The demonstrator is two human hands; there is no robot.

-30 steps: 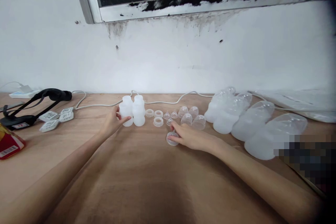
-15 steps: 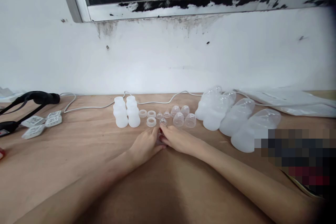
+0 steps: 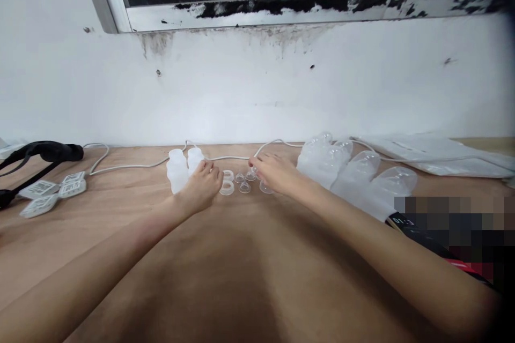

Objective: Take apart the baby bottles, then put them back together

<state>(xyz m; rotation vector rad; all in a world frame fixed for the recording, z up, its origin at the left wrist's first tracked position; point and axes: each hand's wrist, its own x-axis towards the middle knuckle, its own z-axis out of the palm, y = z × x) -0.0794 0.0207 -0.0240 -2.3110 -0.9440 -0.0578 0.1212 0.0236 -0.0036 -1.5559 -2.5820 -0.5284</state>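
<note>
Two hands [image 3: 201, 186], fingers curled, whether either grip holds anything unclear, clear dome [image 3: 266, 188] part-hidden

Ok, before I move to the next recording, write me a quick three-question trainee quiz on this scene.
1. Multiple choice: which things lie on the table between the left hand and the right hand?
a) A black headset
b) Small clear bottle nipples
c) A flat plastic bag

2. True or false: the wavy-sided white bottles stand to the left of the ring collars.

3. Fill in the missing word: a thin white ____ runs along the back of the table, near the wall.

Key: 1 b; 2 true; 3 cable.
</note>
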